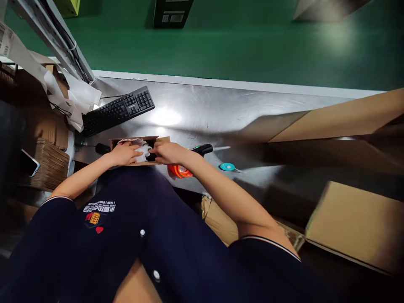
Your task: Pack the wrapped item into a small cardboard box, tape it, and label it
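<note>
A: Where are the hands?

B: Both are at a small cardboard box (144, 163), near the front edge of a metal table (202, 113), left of the middle. The left hand (125, 153) lies palm down over it, fingers loosely spread on crumpled white paper (143, 150), pressing or resting rather than gripping.

A: And the right hand (166, 152)?

B: At the box's right end, fingers bent and reaching in by something black (152, 157). I can't tell whether they grip it; the hand covers too much.

A: What is close by?

B: Just right of the box, an orange ringed thing (179, 171) and a black handle (204, 149), both partly behind the right forearm. Further right lies a small teal disc (227, 167). Left of the box there's a black mouse (102, 148), and beyond it a black keyboard (120, 110), set at a slant.

A: Further out?

B: On the left, a stack of folded cardboard (50, 164) with a phone (30, 163) beside it, and loose paper strips (75, 92) above. On the near right, a brown carton (356, 223). Along the far side, a green surface (221, 54) carries a dark box (170, 14).
</note>
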Demonstrator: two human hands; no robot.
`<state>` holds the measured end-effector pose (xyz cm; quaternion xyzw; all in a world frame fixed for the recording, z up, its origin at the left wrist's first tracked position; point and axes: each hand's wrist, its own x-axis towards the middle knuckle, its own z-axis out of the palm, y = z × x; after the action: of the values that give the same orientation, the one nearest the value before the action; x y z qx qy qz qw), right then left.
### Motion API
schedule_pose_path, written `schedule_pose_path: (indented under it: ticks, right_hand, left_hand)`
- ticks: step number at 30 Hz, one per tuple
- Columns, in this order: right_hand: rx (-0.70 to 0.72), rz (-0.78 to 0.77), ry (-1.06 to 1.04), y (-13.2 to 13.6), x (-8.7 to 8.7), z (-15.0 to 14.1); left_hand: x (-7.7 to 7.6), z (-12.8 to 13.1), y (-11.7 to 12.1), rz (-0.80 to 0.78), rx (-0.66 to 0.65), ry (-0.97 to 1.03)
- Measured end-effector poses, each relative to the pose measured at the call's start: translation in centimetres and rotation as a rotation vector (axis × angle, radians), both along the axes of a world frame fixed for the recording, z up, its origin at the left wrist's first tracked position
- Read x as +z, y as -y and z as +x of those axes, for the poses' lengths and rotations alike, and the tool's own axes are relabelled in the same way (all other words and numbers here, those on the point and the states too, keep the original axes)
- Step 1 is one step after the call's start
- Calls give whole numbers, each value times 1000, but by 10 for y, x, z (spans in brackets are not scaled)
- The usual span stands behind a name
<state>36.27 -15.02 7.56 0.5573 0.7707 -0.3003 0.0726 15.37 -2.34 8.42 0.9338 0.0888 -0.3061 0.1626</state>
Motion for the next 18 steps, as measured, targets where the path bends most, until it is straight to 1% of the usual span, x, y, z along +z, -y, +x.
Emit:
schedule_pose_path:
  ticks: [2,4,6,8,9,10,11,12,13,14,15,16,17,18]
  right_hand:
    - [25,66,-32,6,-2,2]
    - [8,119,-38,10,-7,0]
    - [-29,166,-111,15,-13,-1]
    - [-105,269,-276,23,-19,0]
    - [-194,357,-362,29,-22,1]
    - [-327,459,-437,36,-26,3]
    - [-507,561,-495,43,-30,4]
    - [-716,637,-542,50,-35,5]
    - [-924,659,-590,57,-42,6]
    - [-1098,613,-658,63,-48,7]
    - [-1220,506,-755,66,-56,7]
    - [-1283,355,-875,68,-63,7]
    - [-1294,187,-1002,67,-70,6]
    - [-1270,32,-1114,65,-76,5]
  left_hand:
    - [-7,5,3,-11,27,-11]
    - [-9,8,0,-43,54,-26]
    - [-2,5,-9,-143,57,-10]
    - [14,-6,-22,-320,45,87]
    - [24,-14,-27,-394,61,166]
    - [35,-23,-31,-424,111,259]
    - [45,-33,-34,-393,196,360]
    - [53,-41,-35,-310,295,455]
    - [58,-48,-33,-208,375,528]
    - [60,-52,-30,-119,408,568]
    - [57,-54,-26,-62,383,574]
    - [52,-52,-21,-40,314,544]
    - [44,-47,-16,-43,225,481]
    - [34,-40,-12,-51,148,393]
